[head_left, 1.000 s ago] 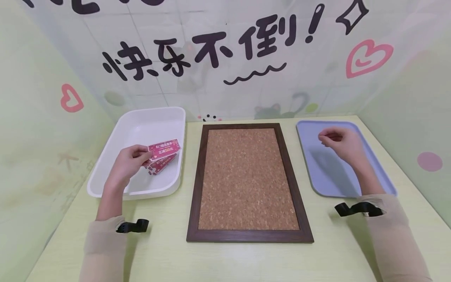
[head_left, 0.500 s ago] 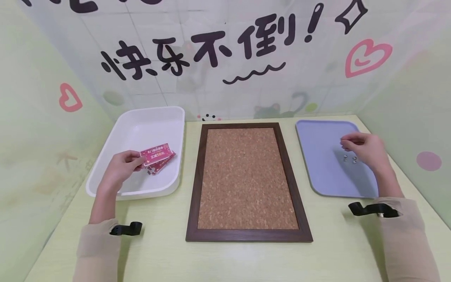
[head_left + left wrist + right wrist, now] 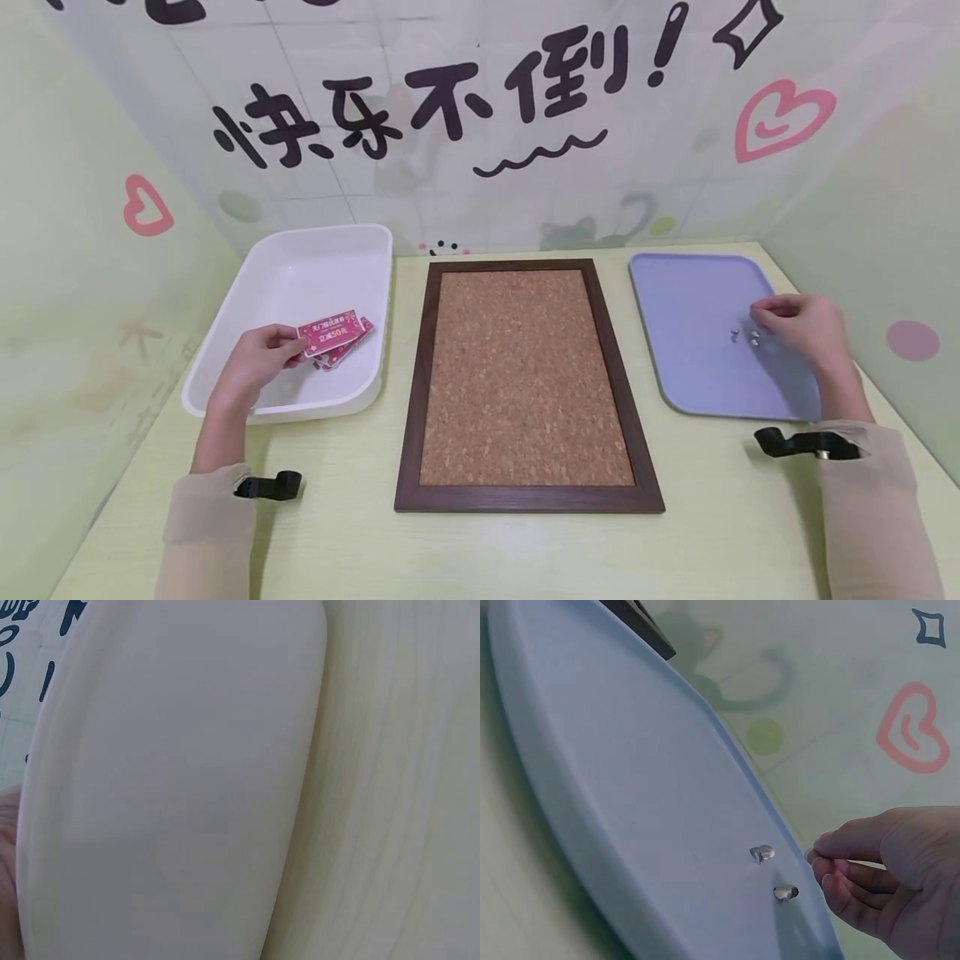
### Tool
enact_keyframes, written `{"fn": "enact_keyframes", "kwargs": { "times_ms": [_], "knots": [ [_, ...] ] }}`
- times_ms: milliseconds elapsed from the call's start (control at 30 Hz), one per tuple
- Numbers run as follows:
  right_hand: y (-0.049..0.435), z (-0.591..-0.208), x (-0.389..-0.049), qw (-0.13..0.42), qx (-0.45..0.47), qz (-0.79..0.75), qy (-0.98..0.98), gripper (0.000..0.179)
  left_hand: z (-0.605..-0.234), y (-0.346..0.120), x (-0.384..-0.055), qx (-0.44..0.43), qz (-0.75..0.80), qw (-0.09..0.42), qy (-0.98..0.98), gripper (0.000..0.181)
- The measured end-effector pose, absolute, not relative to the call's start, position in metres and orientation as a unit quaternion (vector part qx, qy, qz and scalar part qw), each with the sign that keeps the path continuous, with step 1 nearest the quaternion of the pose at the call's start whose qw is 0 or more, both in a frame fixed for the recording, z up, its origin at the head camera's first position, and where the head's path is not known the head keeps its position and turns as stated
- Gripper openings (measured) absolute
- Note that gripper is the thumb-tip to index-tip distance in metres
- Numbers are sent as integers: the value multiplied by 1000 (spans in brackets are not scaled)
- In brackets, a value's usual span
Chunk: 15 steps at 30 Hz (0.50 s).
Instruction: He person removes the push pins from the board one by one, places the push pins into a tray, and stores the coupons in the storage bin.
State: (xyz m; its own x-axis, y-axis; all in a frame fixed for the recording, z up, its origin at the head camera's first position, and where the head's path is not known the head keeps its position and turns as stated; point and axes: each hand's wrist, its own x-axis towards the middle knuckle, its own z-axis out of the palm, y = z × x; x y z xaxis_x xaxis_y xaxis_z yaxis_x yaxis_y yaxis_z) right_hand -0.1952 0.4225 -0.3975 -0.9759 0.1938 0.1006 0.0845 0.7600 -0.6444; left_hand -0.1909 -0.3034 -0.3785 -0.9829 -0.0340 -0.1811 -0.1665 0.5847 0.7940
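My left hand pinches a pink coupon by its left end, between thumb and fingers, over the white bin. Beneath it, more red coupons lie overlapping in the bin, partly hidden. On the right, my right hand is above the right side of the blue tray, fingers curled and thumb tip against the index finger. Nothing shows between those fingertips. Small shiny silver pins lie on the tray just left of them. The left wrist view shows mostly the bin's outer wall.
Between bin and tray, a corkboard in a dark wooden frame lies on the pale table. A printed wall stands close behind, with side walls at left and right. A black strap sits on the right cuff.
My right hand has moved right across the tray, and slightly toward me, uncovering the silver pins. The left hand has shifted a little left and down with the coupon.
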Motion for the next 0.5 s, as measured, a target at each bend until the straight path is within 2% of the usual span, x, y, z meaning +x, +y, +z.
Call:
{"fn": "enact_keyframes", "kwargs": {
  "times_ms": [500],
  "knots": [
    [435,-411,-198,71,-80,296,-949,38,-385,-308,-195,-71,443,106,888,41]
  ]
}}
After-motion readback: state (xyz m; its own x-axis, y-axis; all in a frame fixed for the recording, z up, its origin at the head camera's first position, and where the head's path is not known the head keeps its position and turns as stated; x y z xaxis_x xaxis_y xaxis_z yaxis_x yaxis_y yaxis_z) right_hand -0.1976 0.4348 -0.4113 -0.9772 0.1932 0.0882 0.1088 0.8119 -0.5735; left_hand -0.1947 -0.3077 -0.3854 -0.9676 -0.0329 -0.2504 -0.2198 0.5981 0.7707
